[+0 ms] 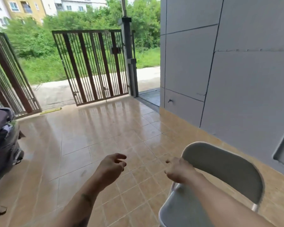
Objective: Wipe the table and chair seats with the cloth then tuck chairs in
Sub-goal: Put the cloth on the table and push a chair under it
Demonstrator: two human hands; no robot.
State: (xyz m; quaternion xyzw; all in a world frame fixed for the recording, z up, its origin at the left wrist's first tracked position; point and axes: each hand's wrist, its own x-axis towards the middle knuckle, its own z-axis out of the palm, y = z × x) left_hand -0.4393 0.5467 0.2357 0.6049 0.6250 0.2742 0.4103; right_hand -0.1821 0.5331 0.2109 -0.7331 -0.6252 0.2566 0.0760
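A grey folding chair (228, 171) with a metal frame stands at the lower right, its curved backrest toward the wall and its seat (180, 208) partly under my right forearm. My right hand (179, 171) hovers at the left end of the backrest, fingers loosely curled, holding nothing. My left hand (112, 167) hangs over the floor tiles to the left of the chair, fingers apart and empty. No cloth and no table are in view.
A dark scooter (3, 141) stands at the left edge. Glossy tan floor tiles (92, 131) stretch to a barred metal gate (92, 66), which is partly open on the left. A grey wall (236, 71) runs along the right.
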